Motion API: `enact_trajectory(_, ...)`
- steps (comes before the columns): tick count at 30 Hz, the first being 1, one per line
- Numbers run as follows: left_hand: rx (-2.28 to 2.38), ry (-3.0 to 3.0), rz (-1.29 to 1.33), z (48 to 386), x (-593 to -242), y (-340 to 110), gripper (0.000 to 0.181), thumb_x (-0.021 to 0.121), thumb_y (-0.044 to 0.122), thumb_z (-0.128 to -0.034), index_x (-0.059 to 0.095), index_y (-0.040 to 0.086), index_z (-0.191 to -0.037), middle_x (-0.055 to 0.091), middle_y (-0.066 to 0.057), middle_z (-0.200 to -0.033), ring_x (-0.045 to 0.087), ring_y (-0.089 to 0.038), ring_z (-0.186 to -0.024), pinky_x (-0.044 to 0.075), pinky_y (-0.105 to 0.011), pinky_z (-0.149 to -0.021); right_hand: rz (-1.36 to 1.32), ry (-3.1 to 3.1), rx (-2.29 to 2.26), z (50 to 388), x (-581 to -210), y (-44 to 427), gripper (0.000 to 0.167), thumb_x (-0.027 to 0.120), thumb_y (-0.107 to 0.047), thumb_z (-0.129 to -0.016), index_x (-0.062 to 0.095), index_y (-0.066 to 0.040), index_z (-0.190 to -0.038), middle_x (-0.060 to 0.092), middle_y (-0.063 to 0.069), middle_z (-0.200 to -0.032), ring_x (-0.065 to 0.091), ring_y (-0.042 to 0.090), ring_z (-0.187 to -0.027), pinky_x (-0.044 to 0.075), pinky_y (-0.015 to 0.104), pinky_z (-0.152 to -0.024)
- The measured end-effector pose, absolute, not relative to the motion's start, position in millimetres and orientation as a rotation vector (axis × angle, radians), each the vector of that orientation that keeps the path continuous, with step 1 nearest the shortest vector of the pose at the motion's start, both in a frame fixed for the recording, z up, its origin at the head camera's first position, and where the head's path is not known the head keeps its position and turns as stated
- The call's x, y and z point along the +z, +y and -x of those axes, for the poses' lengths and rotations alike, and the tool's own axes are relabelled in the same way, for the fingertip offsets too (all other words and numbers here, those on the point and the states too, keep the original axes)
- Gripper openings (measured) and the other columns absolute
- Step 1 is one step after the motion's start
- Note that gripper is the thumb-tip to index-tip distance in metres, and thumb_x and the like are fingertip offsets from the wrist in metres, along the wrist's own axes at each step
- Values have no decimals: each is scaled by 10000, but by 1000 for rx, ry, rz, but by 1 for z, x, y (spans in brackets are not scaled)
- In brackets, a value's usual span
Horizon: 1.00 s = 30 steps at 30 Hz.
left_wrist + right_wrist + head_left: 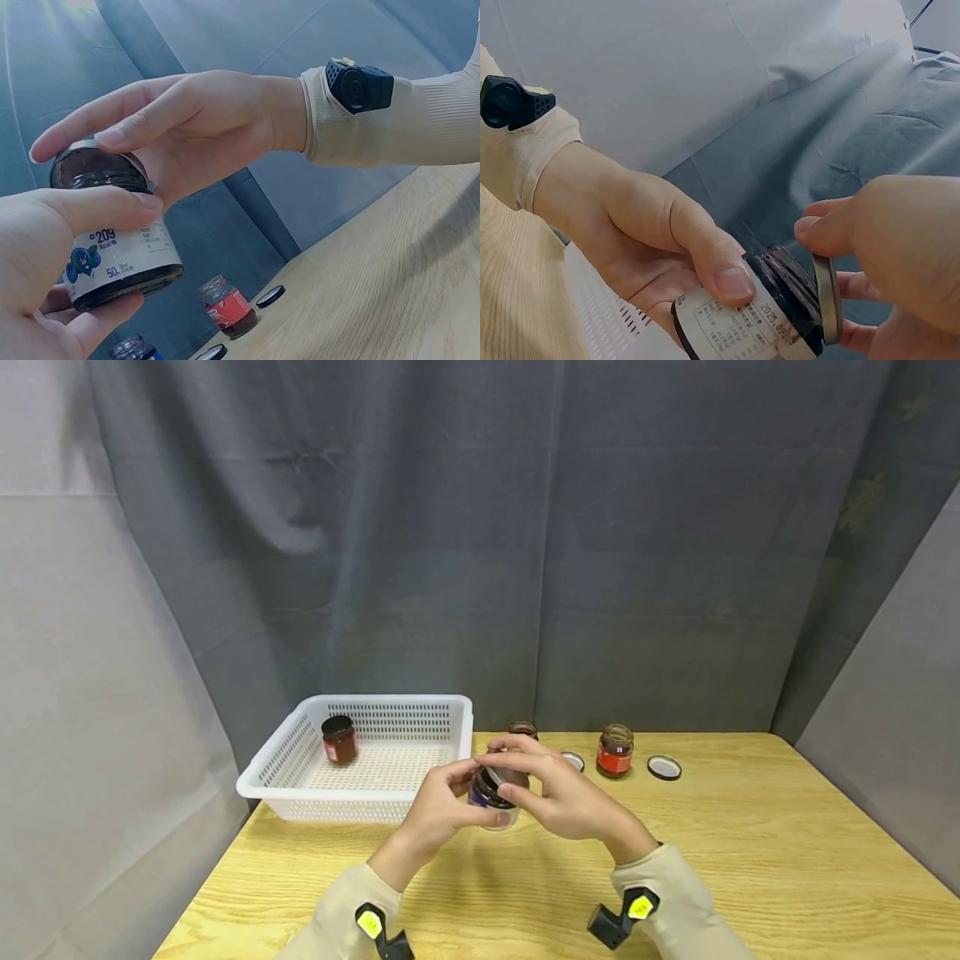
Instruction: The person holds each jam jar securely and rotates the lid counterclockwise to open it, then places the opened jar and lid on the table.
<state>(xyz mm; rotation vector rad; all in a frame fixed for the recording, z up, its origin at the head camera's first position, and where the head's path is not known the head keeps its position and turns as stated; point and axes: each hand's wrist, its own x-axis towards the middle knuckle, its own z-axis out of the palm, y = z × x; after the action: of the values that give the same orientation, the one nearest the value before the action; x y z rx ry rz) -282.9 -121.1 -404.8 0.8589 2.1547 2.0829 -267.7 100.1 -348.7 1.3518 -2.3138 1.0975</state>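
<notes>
My left hand [438, 814] grips a glass jam jar [124, 247] with a white label showing blueberries, held tilted above the table. The thumb lies across the label just under the neck. My right hand [566, 797] pinches the jar's lid [827, 300] between thumb and fingers. Seen from the right wrist, this lid stands at a slant beside the bare threaded neck, off its mouth; whether its edge touches the glass I cannot tell. Dark contents show inside the jar. In the head view the fingers hide much of it.
A white plastic basket [337, 807] stands at left, holding a red-labelled jar [341, 743] with a black lid. Behind my right hand are a lidless red-labelled jar [615, 753], a partly hidden jar [522, 728], and two loose lids, one at right [664, 767], one nearer the middle [573, 761].
</notes>
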Motion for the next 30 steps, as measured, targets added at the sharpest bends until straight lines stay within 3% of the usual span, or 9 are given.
enact_trajectory(10,2078,2168,-870,282,-402,-121,662,907,108,-772,664,137,-1387,688,-67,-1274,628,-293,-1170,539,-398,-944,-1350,-2231,1191,273,-352,100,323,651,-47,-1020,677,-75,-1341,545,91,-1420,514,277,-1313,470,487,-1041)
enact_trajectory(20,2091,2161,-846,282,-399,-122,693,894,67,-773,635,107,-1414,683,-89,-1275,635,-289,-1174,540,-391,-956,-1313,-2186,1247,274,-352,100,306,699,-45,-989,690,-88,-1292,550,76,-1355,535,249,-1228,515,457,-953)
enact_trajectory(30,2102,2177,-836,282,-399,-123,679,895,66,-769,642,118,-1397,671,-90,-1282,634,-286,-1184,536,-408,-962,-1273,-2179,1251,273,-350,100,290,731,-66,-971,700,-100,-1258,551,59,-1337,542,246,-1211,510,424,-973)
